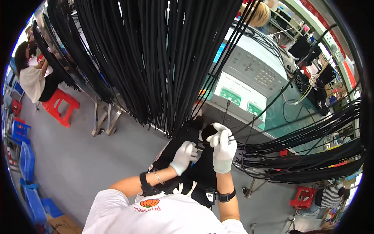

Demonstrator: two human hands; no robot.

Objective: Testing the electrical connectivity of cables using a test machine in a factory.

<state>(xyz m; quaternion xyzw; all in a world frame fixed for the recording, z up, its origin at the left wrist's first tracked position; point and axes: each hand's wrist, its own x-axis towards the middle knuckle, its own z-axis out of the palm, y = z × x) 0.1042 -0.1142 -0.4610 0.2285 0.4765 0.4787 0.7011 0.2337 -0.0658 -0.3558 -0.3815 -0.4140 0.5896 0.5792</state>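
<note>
Head view, looking down over a workstation hung with cables. A dense curtain of black cables (156,58) hangs from a rack at the top of the frame and falls toward the person's lap. Left hand (184,156), in a white glove, is closed around a thin black cable (200,145) just below the hanging curtain; a bracelet and a dark wrist strap sit on that forearm. Right hand (223,150), also in a white glove, is raised just beside the left, its fingers pinched on the same thin black cable, which runs between the two hands above a dark cloth or apron on the lap. Whether the cable's end is in either palm cannot be told. A second bundle of black cables (311,144) sweeps in from the right edge and drapes across the front of a grey test instrument (253,78) with a keypad and green panels, standing on the bench behind the hands. A cable spool (259,13) sits at top right. At far left another person (33,74) sits on a red stool (60,106); blue crates (27,163) line the grey floor
</note>
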